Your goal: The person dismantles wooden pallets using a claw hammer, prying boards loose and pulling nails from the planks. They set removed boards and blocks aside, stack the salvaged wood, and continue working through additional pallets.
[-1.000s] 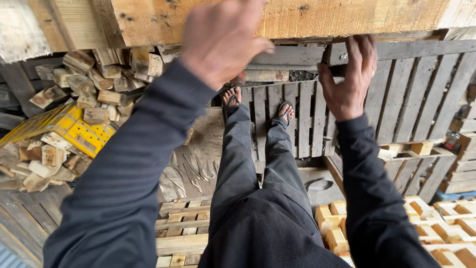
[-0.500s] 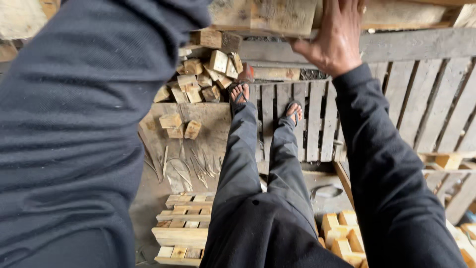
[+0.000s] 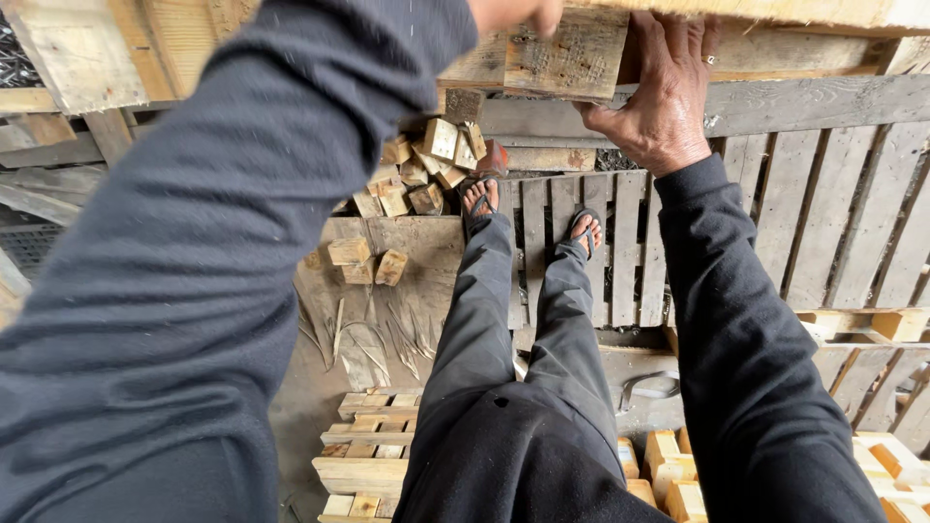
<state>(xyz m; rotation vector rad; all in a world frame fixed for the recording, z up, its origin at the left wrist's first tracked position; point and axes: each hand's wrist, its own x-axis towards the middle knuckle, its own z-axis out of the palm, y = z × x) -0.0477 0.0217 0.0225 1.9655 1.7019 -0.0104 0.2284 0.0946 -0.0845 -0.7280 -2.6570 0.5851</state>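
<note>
A raised wooden pallet (image 3: 572,53) spans the top of the head view, its pale boards tilted toward me. My right hand (image 3: 659,97) grips its lower edge, fingers curled up over the board. My left hand (image 3: 509,12) is almost cut off by the top edge; only a few fingers show, lying against the same pallet. My dark left sleeve fills the left half of the view. Below, my legs in dark trousers and black sandals stand on a grey slatted pallet (image 3: 620,242).
A heap of small wooden blocks (image 3: 426,169) lies left of my feet, with two loose blocks (image 3: 363,260) on a worn board. Stacked pale pallets (image 3: 373,465) sit at the bottom. More grey pallets (image 3: 852,213) lean at the right, pale blocks (image 3: 872,324) below them.
My arms have risen and the pallet has come up closer to the camera. My left sleeve still covers the left side, and the block heap shows again beside it.
</note>
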